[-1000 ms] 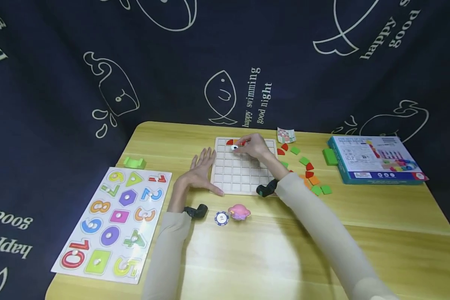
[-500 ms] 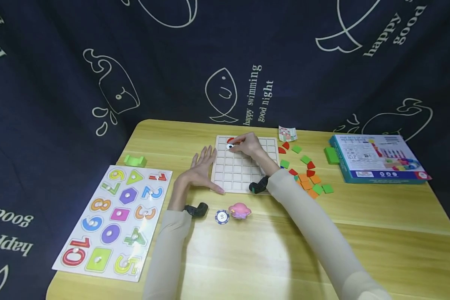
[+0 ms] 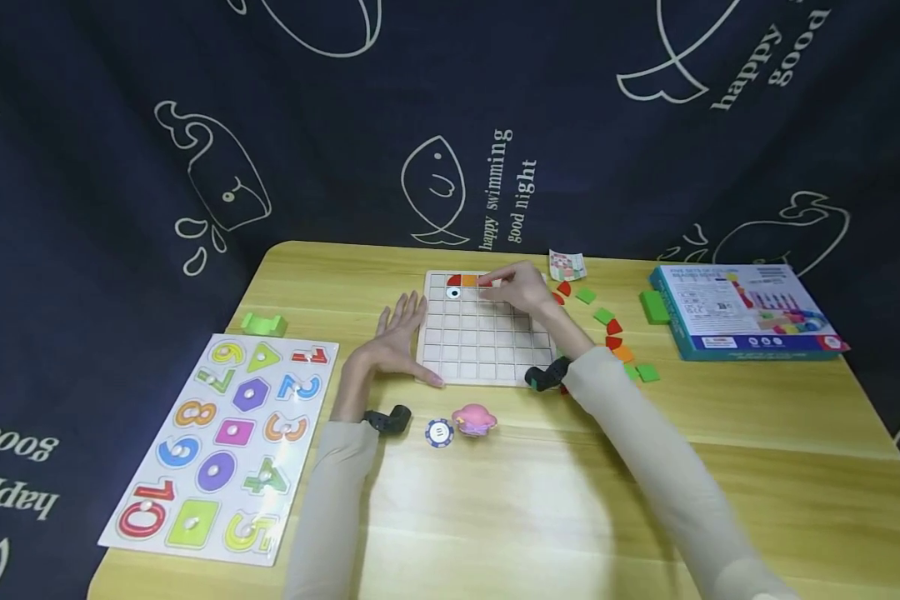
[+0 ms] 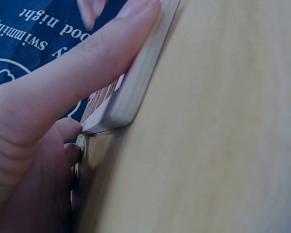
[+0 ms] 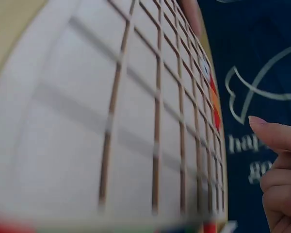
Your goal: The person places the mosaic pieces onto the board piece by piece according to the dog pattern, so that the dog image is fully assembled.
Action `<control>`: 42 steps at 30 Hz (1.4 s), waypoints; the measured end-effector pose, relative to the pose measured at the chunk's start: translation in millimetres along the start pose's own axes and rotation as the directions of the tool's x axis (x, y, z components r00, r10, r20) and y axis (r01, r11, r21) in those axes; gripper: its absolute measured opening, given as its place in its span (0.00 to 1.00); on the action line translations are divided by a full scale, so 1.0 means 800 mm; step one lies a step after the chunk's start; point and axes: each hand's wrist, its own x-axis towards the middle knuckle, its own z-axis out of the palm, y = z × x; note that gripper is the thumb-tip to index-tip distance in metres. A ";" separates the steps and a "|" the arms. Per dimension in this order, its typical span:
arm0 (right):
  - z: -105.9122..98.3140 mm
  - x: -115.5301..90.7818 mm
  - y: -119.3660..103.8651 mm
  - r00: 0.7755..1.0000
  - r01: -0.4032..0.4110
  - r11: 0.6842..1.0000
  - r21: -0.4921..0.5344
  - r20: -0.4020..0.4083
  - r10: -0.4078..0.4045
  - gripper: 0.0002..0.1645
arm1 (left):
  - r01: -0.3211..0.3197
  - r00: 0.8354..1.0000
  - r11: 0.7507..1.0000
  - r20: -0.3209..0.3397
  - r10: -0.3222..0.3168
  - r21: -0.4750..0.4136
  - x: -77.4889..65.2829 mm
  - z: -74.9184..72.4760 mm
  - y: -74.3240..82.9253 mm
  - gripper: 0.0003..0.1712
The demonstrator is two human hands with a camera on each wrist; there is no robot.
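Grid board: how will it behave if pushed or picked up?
The grid board is probably stiff: its edge looks thick and wood-like in the left wrist view. Pushed, it would likely slide rather than tip, lying flat and low on the table. The eye piece might shift if tilted, though the grid lines look raised and may check it.

In my head view, glare whitens the worktop (image 3: 495,500), and a soft shadow lies beside the right sleeve (image 3: 660,454). My right wrist view shows shadow bands crossing the board (image 5: 63,160), its near edge blurred.
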 end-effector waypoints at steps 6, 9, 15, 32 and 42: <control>-0.077 -0.043 0.036 0.998 -0.019 0.993 -0.115 -0.067 0.011 0.18 | 0.020 1.000 1.000 0.001 -0.020 -0.004 -0.007 -0.005 -0.007 0.89; -0.100 -0.058 0.060 0.995 -0.088 0.986 -0.142 -0.060 0.080 0.20 | 0.030 1.000 0.999 -0.004 -0.030 -0.016 -0.009 -0.007 -0.012 0.88; -0.103 -0.049 0.084 0.984 -0.152 0.981 -0.122 -0.108 0.140 0.25 | 0.034 0.999 0.999 -0.007 -0.034 -0.019 -0.010 -0.007 -0.015 0.88; -0.114 -0.040 0.096 0.974 -0.180 0.973 -0.147 -0.165 0.155 0.22 | 0.014 1.000 1.000 0.003 -0.014 -0.009 -0.001 -0.001 -0.003 0.88; -0.115 -0.047 0.093 0.975 -0.197 0.968 -0.154 -0.130 0.178 0.23 | 0.004 1.000 1.000 0.007 -0.004 -0.013 0.000 -0.002 0.001 0.88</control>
